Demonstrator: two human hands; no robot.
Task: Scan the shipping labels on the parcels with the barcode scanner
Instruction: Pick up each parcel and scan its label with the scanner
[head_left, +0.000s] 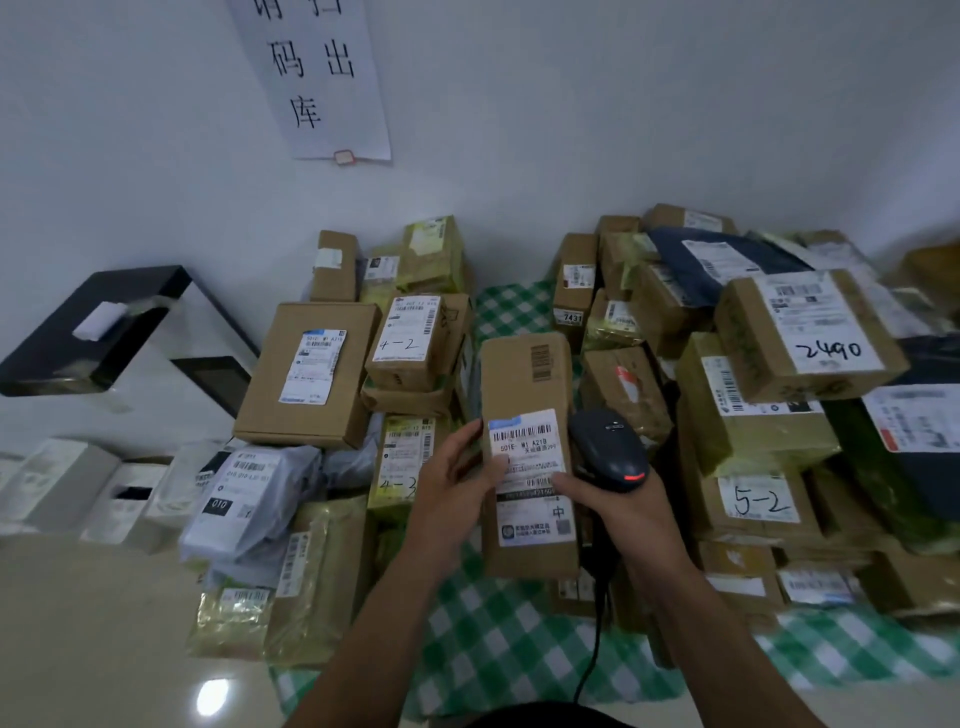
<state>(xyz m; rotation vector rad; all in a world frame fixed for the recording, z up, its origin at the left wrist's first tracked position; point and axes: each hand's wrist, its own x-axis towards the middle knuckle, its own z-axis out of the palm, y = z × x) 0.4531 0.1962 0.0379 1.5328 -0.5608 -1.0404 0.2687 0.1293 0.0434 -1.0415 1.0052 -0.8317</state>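
While the left grip (457, 478) clasps the parcel (524, 384) over the pile (748, 431), long axis pointing away, its shipping label (527, 452) lies just left of the barcode scanner (605, 447) clenched in the right grip (618, 512).

Matt brown cardboard box (524, 384) with a smooth white paper label (527, 457); dark matt plastic scanner (608, 447); green-checked woven cloth (498, 639) — beside it, a glossy pale floor (104, 649).

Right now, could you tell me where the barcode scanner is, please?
Head view, right of centre: the right hand grips the barcode scanner beside the box in the left hand.
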